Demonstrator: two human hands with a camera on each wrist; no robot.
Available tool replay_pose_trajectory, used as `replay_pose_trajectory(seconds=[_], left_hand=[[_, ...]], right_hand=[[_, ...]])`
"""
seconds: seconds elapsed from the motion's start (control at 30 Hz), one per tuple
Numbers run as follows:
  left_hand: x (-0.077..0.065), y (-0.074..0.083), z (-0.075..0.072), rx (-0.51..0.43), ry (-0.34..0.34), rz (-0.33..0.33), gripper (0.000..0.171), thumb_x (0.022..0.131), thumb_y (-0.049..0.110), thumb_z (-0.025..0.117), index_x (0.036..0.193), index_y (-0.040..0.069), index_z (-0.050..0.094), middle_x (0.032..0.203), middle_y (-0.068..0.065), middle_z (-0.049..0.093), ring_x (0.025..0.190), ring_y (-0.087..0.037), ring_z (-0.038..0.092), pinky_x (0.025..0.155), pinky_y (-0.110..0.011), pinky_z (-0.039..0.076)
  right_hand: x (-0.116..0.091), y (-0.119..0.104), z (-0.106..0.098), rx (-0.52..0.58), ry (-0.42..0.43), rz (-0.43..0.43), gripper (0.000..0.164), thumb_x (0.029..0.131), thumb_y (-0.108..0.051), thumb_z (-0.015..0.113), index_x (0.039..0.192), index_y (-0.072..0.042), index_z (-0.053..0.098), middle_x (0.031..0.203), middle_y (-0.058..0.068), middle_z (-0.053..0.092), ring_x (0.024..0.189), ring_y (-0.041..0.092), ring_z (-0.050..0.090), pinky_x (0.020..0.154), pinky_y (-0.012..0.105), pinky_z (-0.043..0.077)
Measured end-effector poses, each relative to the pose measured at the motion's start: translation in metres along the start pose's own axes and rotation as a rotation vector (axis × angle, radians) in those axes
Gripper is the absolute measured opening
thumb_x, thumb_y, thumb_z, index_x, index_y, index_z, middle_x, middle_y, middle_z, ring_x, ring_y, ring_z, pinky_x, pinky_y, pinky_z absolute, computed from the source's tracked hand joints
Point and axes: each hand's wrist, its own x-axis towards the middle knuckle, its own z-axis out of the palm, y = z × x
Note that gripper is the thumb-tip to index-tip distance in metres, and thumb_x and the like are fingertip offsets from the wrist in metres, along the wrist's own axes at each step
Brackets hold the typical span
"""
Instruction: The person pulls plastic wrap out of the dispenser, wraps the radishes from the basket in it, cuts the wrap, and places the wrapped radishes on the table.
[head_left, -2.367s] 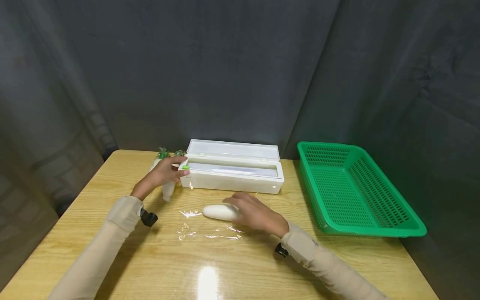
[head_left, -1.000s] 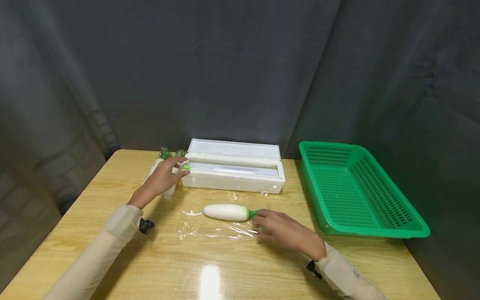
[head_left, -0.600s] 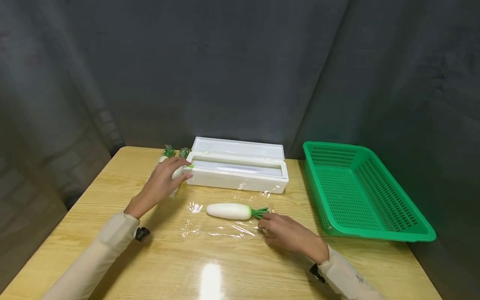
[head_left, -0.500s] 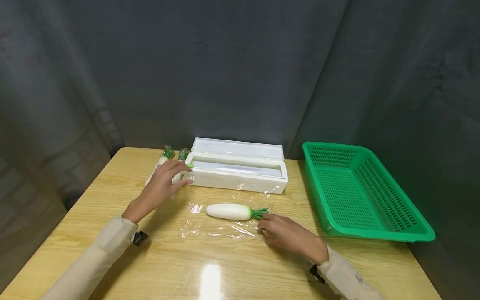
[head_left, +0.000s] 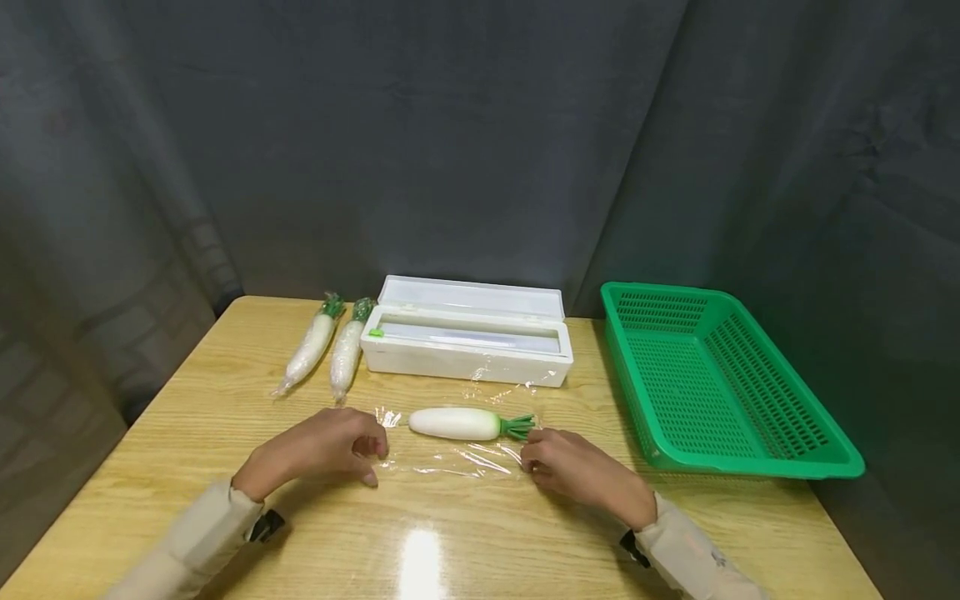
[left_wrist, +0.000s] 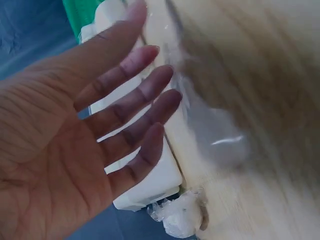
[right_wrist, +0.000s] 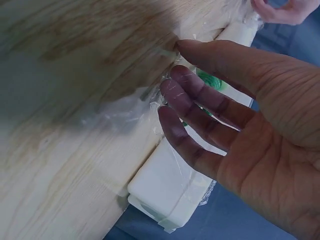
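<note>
A white radish (head_left: 453, 423) with a green top lies crosswise on a clear sheet of plastic wrap (head_left: 450, 462) on the table. To the left of the radish tip is my left hand (head_left: 322, 450), its fingers spread and slightly bent; the left wrist view shows nothing in its palm. My right hand (head_left: 581, 471) is at the wrap's right edge beside the leaves. In the right wrist view its fingertips (right_wrist: 172, 97) touch the wrap, with a small gap between thumb and forefinger. Behind the radish stands a white wrap dispenser (head_left: 465, 362), lid up, a green slider (head_left: 377, 333) at its left end.
Two wrapped radishes, one farther left (head_left: 309, 348) and one beside the dispenser (head_left: 346, 358), lie at the back left. A green basket (head_left: 645, 408) sits on the right side. A dark curtain (head_left: 450, 142) hangs behind the table.
My left hand has left the dispenser's slider end and come down toward the wrap's left edge. Earlier, my right hand moved off the radish to the wrap's right edge and stayed there.
</note>
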Motion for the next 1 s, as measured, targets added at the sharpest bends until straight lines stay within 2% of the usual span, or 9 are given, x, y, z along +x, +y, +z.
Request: replay_pose_trajectory(seconds=[0.07,0.23,0.33,0.53,0.77,1.0], left_hand=[[-0.001,0.003,0.003,0.045,-0.005,0.005,0.023,0.079,0.028,0.091,0.091,0.022,0.073,0.088,0.015,0.065,0.08,-0.001,0.058,0.07,-0.025,0.05],[-0.003,0.005,0.008,0.193,0.044,0.054,0.02,0.081,0.009,0.089,0.084,0.021,0.073,0.082,0.015,0.065,0.073,0.002,0.055,0.066,-0.023,0.048],[-0.003,0.005,0.009,0.219,0.059,0.079,0.022,0.083,0.005,0.086,0.079,0.022,0.073,0.077,0.016,0.064,0.069,0.004,0.05,0.063,-0.021,0.045],[-0.006,0.004,0.007,0.166,0.058,0.082,0.027,0.089,0.002,0.079,0.075,0.023,0.07,0.074,0.018,0.06,0.067,0.004,0.044,0.062,-0.02,0.042],[-0.012,0.004,0.004,0.064,-0.019,0.065,0.024,0.093,0.004,0.077,0.079,0.023,0.073,0.077,0.019,0.063,0.069,0.005,0.047,0.064,-0.019,0.045],[-0.016,0.007,0.003,0.012,-0.055,0.075,0.022,0.094,0.005,0.076,0.08,0.022,0.073,0.076,0.02,0.061,0.068,0.006,0.047,0.063,-0.018,0.046]], right_hand=[[0.001,0.0,0.0,0.003,-0.003,0.005,0.023,0.084,0.007,0.079,0.079,-0.013,0.067,0.079,-0.005,0.057,0.072,0.002,0.045,0.063,0.017,0.043],[0.001,0.001,0.0,0.009,-0.001,0.003,0.03,0.085,0.011,0.075,0.073,-0.012,0.061,0.073,-0.006,0.049,0.07,0.002,0.036,0.059,0.017,0.035],[-0.001,0.003,0.0,0.015,0.002,-0.008,0.031,0.086,0.011,0.074,0.073,-0.014,0.06,0.073,-0.009,0.049,0.069,0.0,0.036,0.06,0.017,0.036],[-0.006,0.004,-0.005,0.019,0.013,-0.024,0.036,0.088,0.01,0.073,0.071,-0.015,0.054,0.073,-0.01,0.045,0.069,0.0,0.036,0.061,0.017,0.036],[-0.007,0.002,-0.004,0.056,-0.002,-0.026,0.047,0.084,0.016,0.067,0.067,-0.015,0.037,0.071,-0.012,0.032,0.067,-0.001,0.028,0.06,0.015,0.029],[-0.012,0.001,-0.007,0.125,-0.025,-0.013,0.044,0.08,0.02,0.064,0.067,-0.014,0.038,0.071,-0.013,0.027,0.067,-0.003,0.025,0.059,0.015,0.025]])
